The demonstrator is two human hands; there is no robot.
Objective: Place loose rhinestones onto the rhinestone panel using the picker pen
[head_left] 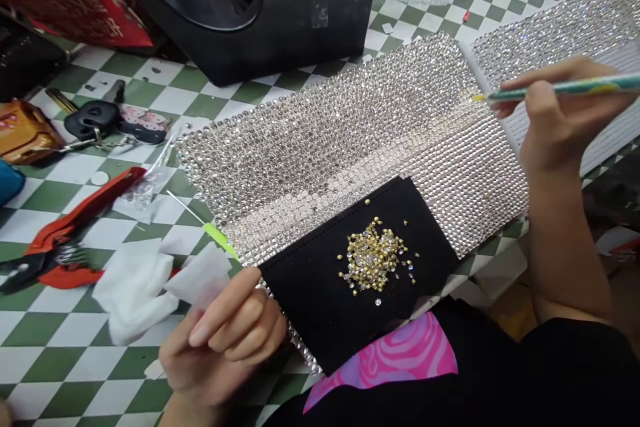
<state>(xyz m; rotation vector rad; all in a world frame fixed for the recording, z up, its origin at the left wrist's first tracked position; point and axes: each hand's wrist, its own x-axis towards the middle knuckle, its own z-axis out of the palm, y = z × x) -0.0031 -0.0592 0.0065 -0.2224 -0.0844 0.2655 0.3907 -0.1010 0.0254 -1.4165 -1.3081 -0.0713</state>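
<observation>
My right hand (555, 113) pinches a thin teal picker pen (565, 88), its yellow tip touching the rhinestone-covered panel (350, 133) near the far right edge. My left hand (220, 340) rests curled at the panel's near left corner, fingers folded in, gripping the panel's edge beside a black cloth (320, 293). A small heap of loose gold-backed rhinestones (375, 257) lies on that cloth.
On the green-and-white checkered surface (60, 340) to the left lie red pliers (60, 240), crumpled white tissue (135, 287), a green-handled tool (217, 237), a small plastic bag (143, 190), car keys (100, 120). A black box (280, 7) stands behind.
</observation>
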